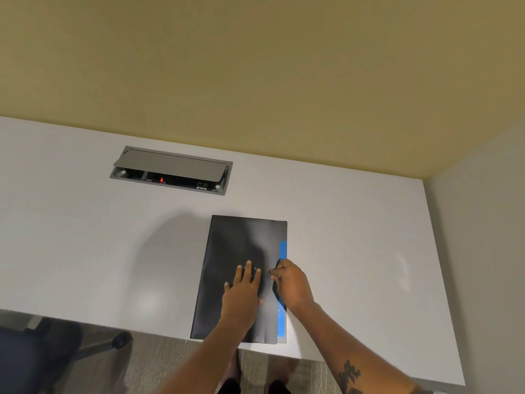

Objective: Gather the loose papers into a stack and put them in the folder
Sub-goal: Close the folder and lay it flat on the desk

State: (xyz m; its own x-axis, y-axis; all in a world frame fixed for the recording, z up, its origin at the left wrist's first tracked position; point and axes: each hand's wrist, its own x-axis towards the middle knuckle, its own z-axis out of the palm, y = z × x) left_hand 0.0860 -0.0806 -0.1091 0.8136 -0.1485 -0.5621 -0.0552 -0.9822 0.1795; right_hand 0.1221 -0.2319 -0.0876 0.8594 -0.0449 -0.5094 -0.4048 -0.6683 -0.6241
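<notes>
A black folder (227, 251) lies closed on the white table (85, 237), its near end at the table's front edge. A blue strip (283, 251) runs along its right side. My left hand (243, 291) rests flat on the cover with fingers spread. My right hand (291, 282) is at the folder's right edge, fingers pinched on a small dark closure piece there. No loose papers are visible.
A grey cable box (170, 170) with its lid part open and a red light inside is set into the table at the back. An office chair base (85, 348) stands below the table at left. Walls close the back and right.
</notes>
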